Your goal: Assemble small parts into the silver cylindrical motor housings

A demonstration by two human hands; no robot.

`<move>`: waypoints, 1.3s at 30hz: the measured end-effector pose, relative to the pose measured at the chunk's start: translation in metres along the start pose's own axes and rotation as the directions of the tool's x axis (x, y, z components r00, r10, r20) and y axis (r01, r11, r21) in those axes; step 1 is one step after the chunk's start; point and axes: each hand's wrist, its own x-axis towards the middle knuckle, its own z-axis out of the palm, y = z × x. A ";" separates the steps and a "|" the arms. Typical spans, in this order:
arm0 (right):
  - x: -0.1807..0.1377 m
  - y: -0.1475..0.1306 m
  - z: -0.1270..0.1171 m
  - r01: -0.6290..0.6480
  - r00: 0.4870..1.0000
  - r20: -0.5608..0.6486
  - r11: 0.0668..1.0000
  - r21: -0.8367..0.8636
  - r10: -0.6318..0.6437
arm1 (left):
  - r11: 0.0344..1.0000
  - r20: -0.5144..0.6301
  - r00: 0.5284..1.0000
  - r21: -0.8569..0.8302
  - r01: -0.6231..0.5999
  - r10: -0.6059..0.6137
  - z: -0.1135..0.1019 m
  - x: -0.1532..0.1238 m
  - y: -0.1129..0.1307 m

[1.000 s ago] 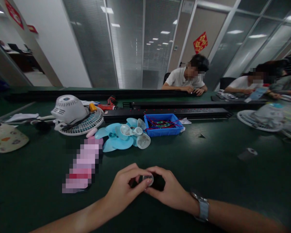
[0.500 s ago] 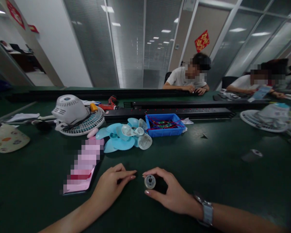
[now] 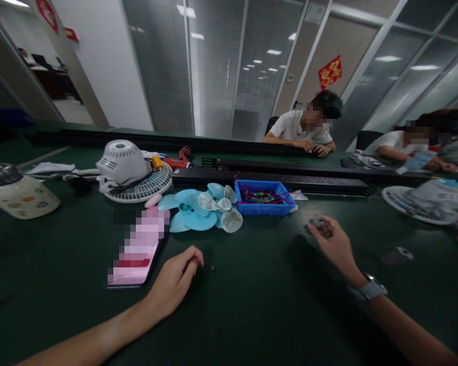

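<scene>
My right hand (image 3: 338, 246) is out over the right side of the table, thumb and fingers closed around a small metal cylinder (image 3: 319, 223) with a round end face. The cylinder is slightly blurred and partly covered by the fingers. On the left, my left hand (image 3: 177, 279) rests on the table with its fingers curled in, and no object shows in it. Just right of those fingertips lies a tiny dark ring-like piece (image 3: 212, 268). A second metal cylinder (image 3: 400, 255) lies on the table beyond my right wrist.
Blue fan blades (image 3: 194, 211) lie beside a blue bin (image 3: 265, 207) of wired boards. A pink phone (image 3: 141, 249) is left of them. Further out are a fan housing (image 3: 124, 165), a red drill (image 3: 181, 160), a bottle (image 3: 26, 195) and another fan (image 3: 423, 201). People sit opposite.
My right hand has carried the metal cylinder away to the right and farther out. My left hand's fingers have curled in from a pointed pinch, and the tiny piece now shows beside them.
</scene>
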 end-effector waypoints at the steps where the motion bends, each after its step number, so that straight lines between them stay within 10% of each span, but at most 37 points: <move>1: 0.006 0.014 -0.004 -0.039 0.999 -0.027 0.999 -0.028 0.038 | 1.000 0.002 1.000 -0.002 -0.004 0.004 0.000 0.000 0.001; 8: 0.019 0.054 -0.010 -0.153 0.988 -0.039 0.983 -0.103 0.150 | 0.999 -0.010 1.000 0.024 -0.027 0.028 -0.001 0.000 0.004; 14: -0.010 -0.017 -0.008 0.072 0.962 -0.226 0.942 -0.327 -0.152 | 1.000 -0.017 1.000 0.008 -0.026 0.026 0.000 0.000 0.005; 16: -0.033 -0.066 0.000 0.327 0.920 -0.122 0.900 -0.289 -0.373 | 0.999 -0.016 0.999 0.005 -0.034 0.034 0.000 0.001 0.005; 18: -0.058 -0.112 0.015 0.549 0.808 0.289 0.834 -0.058 -0.513 | 0.999 -0.021 0.999 0.006 -0.044 0.044 0.000 0.001 0.005; 23: -0.084 -0.171 0.059 0.467 0.559 0.668 0.852 0.236 -0.491 | 0.998 -0.049 0.997 0.007 -0.055 0.056 0.001 -0.001 0.005; 39: -0.089 -0.169 0.091 0.470 0.544 0.662 0.841 0.269 -0.516 | 0.998 -0.018 0.999 0.035 -0.047 0.048 0.001 -0.001 0.007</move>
